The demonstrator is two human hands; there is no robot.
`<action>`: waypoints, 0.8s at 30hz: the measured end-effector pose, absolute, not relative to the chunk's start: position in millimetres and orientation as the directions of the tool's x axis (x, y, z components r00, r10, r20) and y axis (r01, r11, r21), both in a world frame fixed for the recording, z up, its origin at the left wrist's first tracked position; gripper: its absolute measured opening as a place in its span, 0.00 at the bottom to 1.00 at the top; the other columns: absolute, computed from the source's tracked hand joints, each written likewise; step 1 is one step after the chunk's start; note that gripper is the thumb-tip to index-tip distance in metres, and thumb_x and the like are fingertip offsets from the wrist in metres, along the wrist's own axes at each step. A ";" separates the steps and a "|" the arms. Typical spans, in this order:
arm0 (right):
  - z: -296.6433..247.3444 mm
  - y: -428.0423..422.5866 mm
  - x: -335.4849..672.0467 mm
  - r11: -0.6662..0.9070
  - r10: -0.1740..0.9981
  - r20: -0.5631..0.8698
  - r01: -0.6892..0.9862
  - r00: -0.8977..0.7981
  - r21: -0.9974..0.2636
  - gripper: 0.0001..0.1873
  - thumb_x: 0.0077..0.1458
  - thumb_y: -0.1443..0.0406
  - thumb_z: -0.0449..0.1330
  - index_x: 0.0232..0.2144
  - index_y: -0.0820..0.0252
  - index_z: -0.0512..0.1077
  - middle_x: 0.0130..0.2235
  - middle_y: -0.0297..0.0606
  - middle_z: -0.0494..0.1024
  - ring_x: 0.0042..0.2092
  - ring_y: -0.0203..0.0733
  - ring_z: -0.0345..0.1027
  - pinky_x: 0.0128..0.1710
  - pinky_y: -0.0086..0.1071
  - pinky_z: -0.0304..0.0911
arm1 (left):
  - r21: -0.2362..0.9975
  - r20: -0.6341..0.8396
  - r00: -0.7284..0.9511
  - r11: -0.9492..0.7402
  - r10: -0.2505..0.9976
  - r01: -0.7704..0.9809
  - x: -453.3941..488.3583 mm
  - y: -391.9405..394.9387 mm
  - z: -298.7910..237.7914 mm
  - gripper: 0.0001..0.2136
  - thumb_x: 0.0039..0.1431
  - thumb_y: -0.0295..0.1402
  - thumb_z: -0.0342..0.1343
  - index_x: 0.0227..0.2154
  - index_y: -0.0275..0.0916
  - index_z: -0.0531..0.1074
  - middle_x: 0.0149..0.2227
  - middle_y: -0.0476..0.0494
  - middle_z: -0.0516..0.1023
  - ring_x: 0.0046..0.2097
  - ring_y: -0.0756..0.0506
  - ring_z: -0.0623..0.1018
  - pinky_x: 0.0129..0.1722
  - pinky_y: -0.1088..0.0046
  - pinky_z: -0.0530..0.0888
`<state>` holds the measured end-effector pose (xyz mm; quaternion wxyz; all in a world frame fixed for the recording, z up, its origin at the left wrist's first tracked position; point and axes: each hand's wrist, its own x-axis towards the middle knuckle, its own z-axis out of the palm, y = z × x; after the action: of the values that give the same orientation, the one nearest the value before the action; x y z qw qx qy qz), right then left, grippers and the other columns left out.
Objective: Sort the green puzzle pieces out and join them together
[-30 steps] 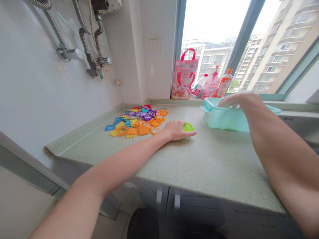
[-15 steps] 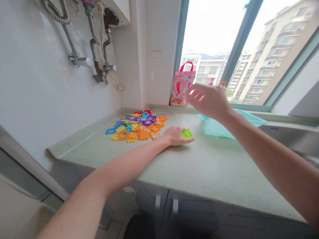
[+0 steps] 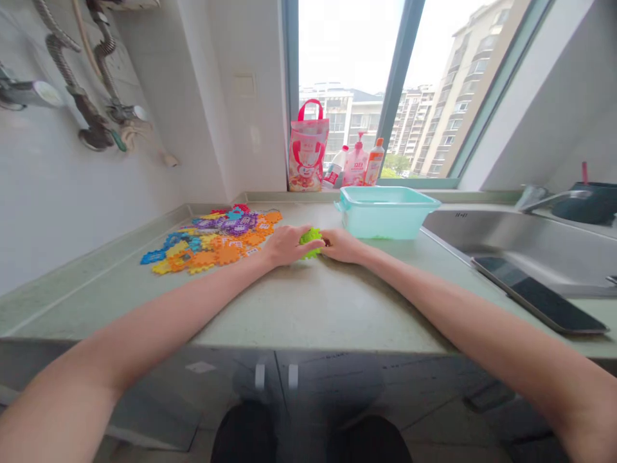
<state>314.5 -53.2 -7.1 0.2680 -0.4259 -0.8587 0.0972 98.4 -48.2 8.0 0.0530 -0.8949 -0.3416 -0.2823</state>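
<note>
I have both hands at the centre of the frame: my left hand and right hand close their fingers on a green toy piece resting on the table. The risk I see is the piece slipping out sideways, since each hand covers only one end of it.

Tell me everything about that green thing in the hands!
The green piece is a bright lime, plastic-looking toy with bumpy, toothed edges. It sits low on the counter, just in front of the teal tub and right of the colourful pile. The left hand and right hand touch it from either side, hiding much of it.
</note>
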 end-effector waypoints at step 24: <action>17.6 -67.1 319.6 0.604 0.793 0.275 0.763 -0.544 -0.229 0.30 0.63 0.64 0.65 0.66 0.59 0.70 0.42 0.39 0.86 0.42 0.42 0.78 0.43 0.31 0.65 | 0.040 0.910 0.293 -0.764 0.294 0.644 237.2 -7.2 144.4 0.22 0.79 0.49 0.40 0.43 0.40 0.73 0.33 0.44 0.75 0.39 0.44 0.76 0.44 0.66 0.67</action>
<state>319.6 -67.1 17.6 0.1775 -0.4432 -0.8777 0.0411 237.2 -7.2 144.4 0.1699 -0.7859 -0.2985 -0.5142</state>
